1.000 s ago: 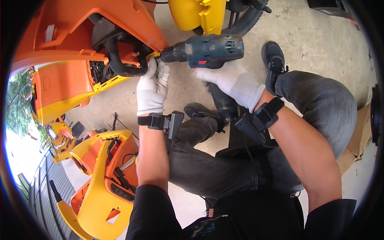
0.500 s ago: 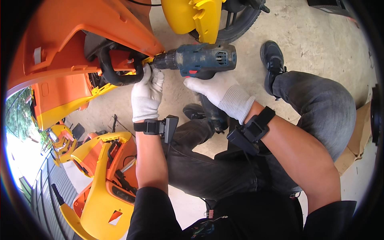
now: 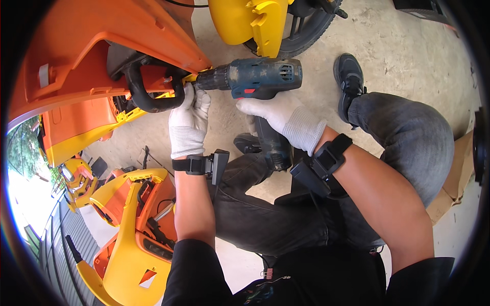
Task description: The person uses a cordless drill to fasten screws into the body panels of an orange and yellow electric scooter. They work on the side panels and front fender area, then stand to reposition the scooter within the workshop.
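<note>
My right hand (image 3: 280, 115), in a white knit glove, is wrapped round the grip of a dark blue cordless drill (image 3: 263, 76). The drill lies level, its chuck (image 3: 213, 78) pointing left at the edge of a large orange body panel (image 3: 138, 30). Just below the chuck is my gloved left hand (image 3: 188, 122), palm partly up, its fingers curled together by the drill's tip. What they pinch, if anything, is hidden. Beside those fingers a black loop-shaped handle (image 3: 139, 94) sticks out from the panel. The bit and the spot it meets cannot be made out.
A yellow body part (image 3: 227, 23) and a black-tyred wheel (image 3: 311, 30) stand beyond the drill. At lower left is a yellow and orange vehicle body (image 3: 130, 245). A cardboard box (image 3: 451, 183) sits right of my bent knee (image 3: 408, 122).
The drill and both hands appear very slightly lower in the picture, as do the surroundings. Both hands keep the same hold.
</note>
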Motion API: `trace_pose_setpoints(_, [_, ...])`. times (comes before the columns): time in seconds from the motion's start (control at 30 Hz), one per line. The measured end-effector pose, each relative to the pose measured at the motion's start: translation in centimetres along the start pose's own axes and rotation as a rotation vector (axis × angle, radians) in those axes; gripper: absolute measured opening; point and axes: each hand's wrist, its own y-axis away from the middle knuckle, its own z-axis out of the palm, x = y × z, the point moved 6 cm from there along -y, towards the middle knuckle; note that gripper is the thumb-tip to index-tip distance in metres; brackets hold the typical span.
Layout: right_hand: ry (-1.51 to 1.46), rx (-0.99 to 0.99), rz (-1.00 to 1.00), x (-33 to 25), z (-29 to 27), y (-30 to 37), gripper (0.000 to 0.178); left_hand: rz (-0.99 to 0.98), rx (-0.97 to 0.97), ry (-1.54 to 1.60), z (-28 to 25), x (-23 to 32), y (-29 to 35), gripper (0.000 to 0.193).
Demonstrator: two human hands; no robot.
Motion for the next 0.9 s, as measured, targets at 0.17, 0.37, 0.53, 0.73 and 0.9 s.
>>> trace_pose_setpoints(0.17, [-0.007,-0.024,0.049,-0.7,0.2,0.5,0.034,0.006,0.012,-0.025,-0.2,0.1,0.0,0.018])
trace_pose_setpoints(0.37, [-0.121,0.018,0.107,-0.6,0.9,1.3,0.030,0.003,0.009,-0.092,-0.1,0.2,0.0,0.017])
trace_pose_setpoints(0.53, [-0.110,0.058,0.050,-0.5,0.9,1.1,0.031,0.007,-0.007,-0.173,-0.2,0.4,-0.2,0.017])
trace_pose_setpoints(0.73, [-0.160,0.102,0.014,-0.1,1.4,1.5,0.034,-0.060,0.003,-0.296,0.6,0.0,0.5,0.019])
trace_pose_setpoints(0.9, [-0.295,0.042,0.046,-1.0,1.9,2.2,0.035,-0.074,-0.034,-0.328,0.7,-0.2,0.3,0.026])
